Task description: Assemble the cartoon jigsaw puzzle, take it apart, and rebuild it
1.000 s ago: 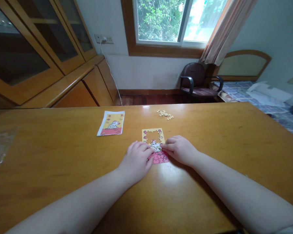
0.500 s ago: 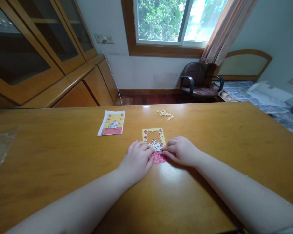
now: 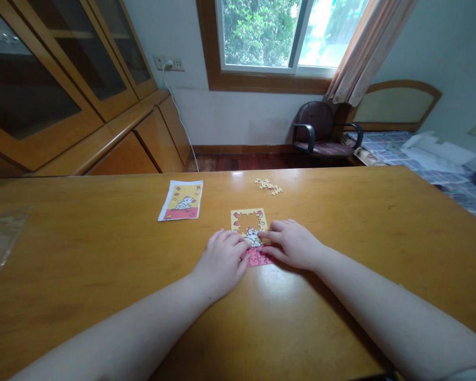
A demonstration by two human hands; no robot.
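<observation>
A small part-built jigsaw puzzle (image 3: 249, 219), yellow on top and pink below with a hole in its upper middle, lies on the wooden table (image 3: 341, 211). My left hand (image 3: 221, 263) rests flat on its left lower edge, fingers stretched out. My right hand (image 3: 291, 244) lies on its right side, fingertips pressing on the white figure in the middle. A little heap of loose puzzle pieces (image 3: 268, 186) lies beyond the puzzle. A printed picture card (image 3: 181, 200) with the same image sits to the left.
A clear plastic bag (image 3: 0, 238) lies at the table's left edge. Wooden cabinets with glass doors (image 3: 63, 79) stand at the left. A dark armchair (image 3: 321, 132) stands under the window behind the table.
My right hand's fingers have crept slightly left and up onto the puzzle's middle. My left hand has stayed in place.
</observation>
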